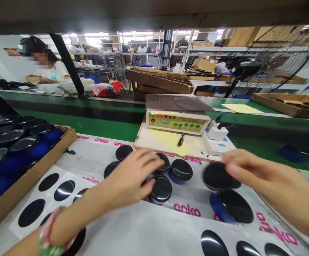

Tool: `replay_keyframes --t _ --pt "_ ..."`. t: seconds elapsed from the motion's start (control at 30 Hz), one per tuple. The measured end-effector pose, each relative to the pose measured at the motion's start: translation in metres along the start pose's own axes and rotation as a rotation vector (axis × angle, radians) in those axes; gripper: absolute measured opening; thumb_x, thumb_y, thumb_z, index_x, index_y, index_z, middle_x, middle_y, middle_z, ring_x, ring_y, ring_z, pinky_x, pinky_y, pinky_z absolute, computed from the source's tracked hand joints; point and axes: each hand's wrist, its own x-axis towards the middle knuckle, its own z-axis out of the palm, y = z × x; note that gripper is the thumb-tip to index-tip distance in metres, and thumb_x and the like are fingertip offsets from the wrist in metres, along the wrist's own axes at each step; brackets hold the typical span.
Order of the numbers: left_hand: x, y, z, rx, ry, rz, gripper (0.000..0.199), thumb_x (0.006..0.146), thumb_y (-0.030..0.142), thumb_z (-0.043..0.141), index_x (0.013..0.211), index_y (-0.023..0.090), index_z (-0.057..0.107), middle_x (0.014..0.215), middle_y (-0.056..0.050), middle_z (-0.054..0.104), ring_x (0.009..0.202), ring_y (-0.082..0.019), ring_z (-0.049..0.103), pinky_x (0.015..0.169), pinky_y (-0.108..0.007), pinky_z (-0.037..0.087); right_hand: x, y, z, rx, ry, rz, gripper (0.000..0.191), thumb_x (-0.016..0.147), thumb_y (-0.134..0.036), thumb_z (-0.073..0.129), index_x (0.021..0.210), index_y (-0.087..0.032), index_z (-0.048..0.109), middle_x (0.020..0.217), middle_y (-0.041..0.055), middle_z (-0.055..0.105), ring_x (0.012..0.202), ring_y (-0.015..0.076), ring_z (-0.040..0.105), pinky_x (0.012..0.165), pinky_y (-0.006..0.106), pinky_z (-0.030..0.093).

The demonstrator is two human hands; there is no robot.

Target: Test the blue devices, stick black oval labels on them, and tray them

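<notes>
Several round black-topped pieces with blue undersides stand on the printed sheet. My left hand (133, 176), a beaded band at its wrist, reaches over the middle group with its fingers bent; a black-topped piece (161, 188) is beside its fingertips, and whether it grips one is hidden. My right hand (247, 170) pinches the edge of a black round piece (219, 176), slightly blurred, above another black-topped piece (236, 206). One more piece (181, 170) stands between the hands. White sheets with black discs (31, 212) lie at the left and lower right (214, 243).
A cardboard tray (55, 156) of blue, black-topped pieces fills the left side. Behind the hands are a control box (178, 122) and a white power adapter (217, 131). A green conveyor (103, 122) crosses behind. A person sits at the far left.
</notes>
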Motion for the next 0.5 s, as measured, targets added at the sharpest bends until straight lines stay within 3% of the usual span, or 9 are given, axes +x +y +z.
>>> replay_keyframes --t 0.07,0.1,0.23,0.5 --pt "0.015 -0.024 -0.006 0.017 -0.054 -0.131 0.052 0.077 0.022 0.065 0.127 0.019 0.051 0.130 -0.008 0.053 0.131 -0.031 0.033 0.110 -0.049 0.028 0.039 -0.013 0.025 0.272 -0.145 0.165 0.036 0.086 -0.051 0.054 0.068 -0.021 0.058 0.090 0.0044 0.063 0.082 0.0180 0.055 0.072 0.029 0.042" --pt "0.021 -0.033 -0.004 0.004 -0.089 -0.153 0.057 0.073 0.027 0.070 0.126 0.019 0.052 0.128 -0.008 0.054 0.131 -0.033 0.033 0.110 -0.051 0.027 0.055 -0.018 0.040 0.316 -0.193 0.181 0.038 0.082 -0.054 0.056 0.066 -0.020 0.056 0.084 0.0039 0.061 0.079 0.0179 0.054 0.070 0.029 0.041" --pt "0.033 -0.047 0.012 -0.059 -0.137 -0.160 0.059 0.067 0.037 0.076 0.121 0.021 0.057 0.114 -0.003 0.064 0.117 -0.030 0.048 0.103 -0.045 0.035 0.088 -0.024 0.083 0.380 -0.280 0.237 0.044 0.072 -0.061 0.060 0.065 -0.018 0.054 0.064 -0.0005 0.052 0.061 0.0144 0.047 0.058 0.028 0.035" --pt "0.036 -0.045 0.022 -0.142 -0.119 -0.209 0.052 0.066 0.035 0.077 0.113 0.023 0.061 0.106 0.000 0.068 0.106 -0.025 0.057 0.093 -0.036 0.040 0.084 -0.020 0.091 0.381 -0.345 0.280 0.045 0.072 -0.064 0.059 0.069 -0.019 0.057 0.071 0.0010 0.056 0.070 0.0174 0.050 0.063 0.029 0.036"
